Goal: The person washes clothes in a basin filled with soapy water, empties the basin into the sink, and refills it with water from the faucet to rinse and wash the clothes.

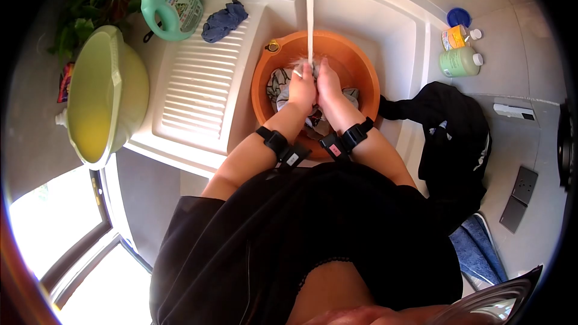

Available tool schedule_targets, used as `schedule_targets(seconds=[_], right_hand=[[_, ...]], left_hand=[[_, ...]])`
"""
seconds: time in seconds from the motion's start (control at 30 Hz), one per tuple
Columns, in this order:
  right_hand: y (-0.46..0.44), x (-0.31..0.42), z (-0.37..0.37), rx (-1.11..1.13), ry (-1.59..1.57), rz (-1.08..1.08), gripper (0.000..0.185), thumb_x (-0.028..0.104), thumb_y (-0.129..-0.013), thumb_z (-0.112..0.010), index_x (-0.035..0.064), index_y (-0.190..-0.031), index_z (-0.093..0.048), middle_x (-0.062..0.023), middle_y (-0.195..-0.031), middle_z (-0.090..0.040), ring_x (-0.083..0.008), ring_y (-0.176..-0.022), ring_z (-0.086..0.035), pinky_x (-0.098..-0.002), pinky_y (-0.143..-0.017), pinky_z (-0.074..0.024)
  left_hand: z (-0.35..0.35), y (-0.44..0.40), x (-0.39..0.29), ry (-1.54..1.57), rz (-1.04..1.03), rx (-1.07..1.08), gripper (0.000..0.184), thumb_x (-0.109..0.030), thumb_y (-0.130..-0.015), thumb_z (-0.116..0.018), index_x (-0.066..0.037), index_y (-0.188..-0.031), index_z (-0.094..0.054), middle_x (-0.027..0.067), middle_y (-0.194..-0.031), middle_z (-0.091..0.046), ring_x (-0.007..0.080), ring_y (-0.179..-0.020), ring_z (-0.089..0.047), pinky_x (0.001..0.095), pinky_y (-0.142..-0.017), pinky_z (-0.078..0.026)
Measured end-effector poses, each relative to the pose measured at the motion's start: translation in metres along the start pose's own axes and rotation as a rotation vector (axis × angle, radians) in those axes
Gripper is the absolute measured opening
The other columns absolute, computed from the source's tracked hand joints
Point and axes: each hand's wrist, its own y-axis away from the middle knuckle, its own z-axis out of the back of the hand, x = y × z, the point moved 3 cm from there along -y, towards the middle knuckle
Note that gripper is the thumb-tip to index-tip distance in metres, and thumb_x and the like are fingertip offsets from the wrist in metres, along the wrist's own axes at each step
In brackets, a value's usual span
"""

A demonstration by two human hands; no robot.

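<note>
A white sink (388,18) stands before me, an orange basin (368,78) sitting in it. Bunched cloths (278,87) lie inside the basin. Above them, the left hand (302,89) and right hand (328,84) come together, side by side, under a running stream of water (310,18); whether they grip anything, I can't tell.

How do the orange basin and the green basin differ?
The orange basin sits inside the sink; the green basin is outside it, to the left. The orange basin opens toward the camera; the green basin shows its side, opening leftward. The orange basin holds fabric under running water; none shows in the green basin. Both have wide mouths.
</note>
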Motion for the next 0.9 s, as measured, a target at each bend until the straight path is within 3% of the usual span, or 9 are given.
schedule_targets(seconds=[0.13,0.37,0.47,0.6,0.63,0.7,0.73,0.77,0.9], right_hand=[[-0.011,-0.02,0.009,0.017,-0.25,-0.1,0.049,0.046,-0.099,-0.039,-0.0013,-0.1,-0.055,-0.0101,-0.09,-0.06,-0.023,-0.08,-0.057,-0.0337,-0.074,-0.0488],[0.047,0.055,0.013,0.107,-0.366,-0.033,0.074,0.056,-0.098,-0.016,-0.0042,-0.139,-0.033,-0.0177,-0.138,-0.045,-0.0306,-0.126,-0.045,-0.0435,-0.106,-0.0344],[0.034,0.052,0.023,0.099,-0.244,-0.062,0.075,0.056,-0.098,-0.016,-0.0046,-0.137,-0.034,-0.0174,-0.138,-0.045,-0.0302,-0.127,-0.044,-0.0433,-0.106,-0.0347],[0.046,0.051,0.005,0.18,-0.33,-0.229,0.071,0.055,-0.098,-0.027,-0.0047,-0.134,-0.039,-0.0146,-0.137,-0.047,-0.0251,-0.126,-0.045,-0.036,-0.105,-0.0353],[0.065,0.059,-0.01,0.2,-0.329,-0.199,0.07,0.055,-0.098,-0.028,-0.0036,-0.134,-0.04,-0.0139,-0.137,-0.047,-0.0246,-0.125,-0.045,-0.036,-0.105,-0.0357],[0.089,0.056,-0.027,0.356,-0.354,-0.139,0.067,0.056,-0.097,-0.03,0.0009,-0.133,-0.043,-0.0116,-0.133,-0.05,-0.0212,-0.122,-0.047,-0.0344,-0.103,-0.0376],[0.076,0.031,-0.021,0.469,-0.422,-0.127,0.054,0.046,-0.098,-0.042,0.0031,-0.13,-0.047,-0.01,-0.126,-0.053,-0.0199,-0.118,-0.049,-0.0339,-0.1,-0.0391],[0.082,0.03,-0.021,0.427,-0.31,-0.01,0.046,0.037,-0.096,-0.049,0.0028,-0.128,-0.048,-0.0091,-0.122,-0.055,-0.019,-0.114,-0.05,-0.0339,-0.098,-0.0403],[0.087,0.043,-0.002,0.286,-0.113,0.074,0.039,0.01,-0.088,-0.06,0.0027,-0.125,-0.051,-0.006,-0.113,-0.058,-0.0167,-0.103,-0.052,-0.0321,-0.087,-0.0436]], left_hand=[[0.009,-0.037,0.029,0.412,0.399,0.099,0.045,-0.044,-0.099,-0.039,-0.006,-0.118,-0.052,0.0113,-0.107,-0.061,0.0247,-0.098,-0.059,0.039,-0.085,-0.048],[0.027,-0.005,-0.029,0.879,0.217,0.399,0.057,-0.05,-0.1,-0.021,-0.007,-0.125,-0.047,0.0155,-0.117,-0.059,0.0328,-0.102,-0.059,0.0468,-0.093,-0.047],[0.033,0.011,-0.058,0.945,0.152,0.575,0.057,-0.05,-0.1,-0.019,-0.011,-0.139,-0.033,0.0172,-0.123,-0.053,0.0353,-0.106,-0.057,0.0512,-0.095,-0.045],[0.042,0.017,-0.058,0.375,-0.288,0.331,0.074,-0.05,-0.098,-0.036,-0.019,-0.15,0.005,0.0154,-0.125,-0.051,0.0266,-0.109,-0.056,0.036,-0.094,-0.045],[0.039,0.029,-0.048,0.213,-0.165,0.359,0.076,-0.05,-0.098,-0.036,-0.011,-0.149,0.005,0.0165,-0.139,-0.034,0.0287,-0.125,-0.036,0.0366,-0.104,-0.031],[0.028,0.046,-0.036,-0.292,-0.443,0.305,0.076,-0.05,-0.098,-0.03,-0.003,-0.148,0.003,0.0179,-0.153,-0.016,0.029,-0.141,-0.018,0.0376,-0.113,-0.018],[0.026,0.04,-0.014,-0.638,-0.839,0.209,0.074,-0.05,-0.099,-0.024,-0.001,-0.148,0.002,0.0181,-0.153,-0.015,0.0272,-0.141,-0.018,0.0379,-0.113,-0.018],[0.025,0.047,-0.014,-0.547,-0.82,0.296,0.075,-0.051,-0.099,-0.023,0.002,-0.147,-0.001,0.0192,-0.155,-0.003,0.0303,-0.144,0.0,0.0415,-0.115,-0.005],[0.036,0.05,-0.027,0.047,-0.576,0.565,0.076,-0.055,-0.098,-0.019,0.0,-0.148,-0.004,0.0185,-0.155,-0.007,0.0285,-0.144,-0.005,0.0404,-0.115,-0.009]])
